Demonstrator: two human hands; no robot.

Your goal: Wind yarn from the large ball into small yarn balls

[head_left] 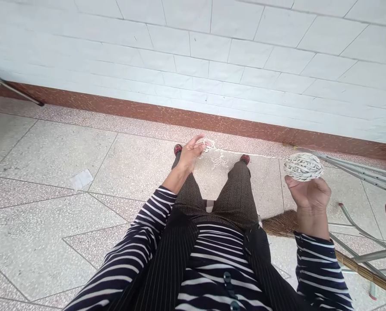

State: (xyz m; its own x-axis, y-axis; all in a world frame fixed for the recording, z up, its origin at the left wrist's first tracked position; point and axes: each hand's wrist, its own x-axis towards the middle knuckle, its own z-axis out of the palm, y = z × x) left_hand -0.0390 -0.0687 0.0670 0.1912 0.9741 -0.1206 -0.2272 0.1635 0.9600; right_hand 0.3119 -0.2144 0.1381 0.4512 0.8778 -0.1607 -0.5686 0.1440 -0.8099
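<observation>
Standing over a speckled floor (147, 166), I grasp a ball of string (303, 166) in my right hand (309, 192), its palm facing me. The ball (pale, with dark flecks) is out in front, on my right side. My left hand (189, 156) pinches loose loops (209, 145) of the string between thumb and fingers. A thin strand (241, 152) runs nearly straight between the two hands, with a white tiled wall (209, 67) ahead. A broom (281, 222) is near my right forearm; white paper (82, 179) lies well to my left.
</observation>
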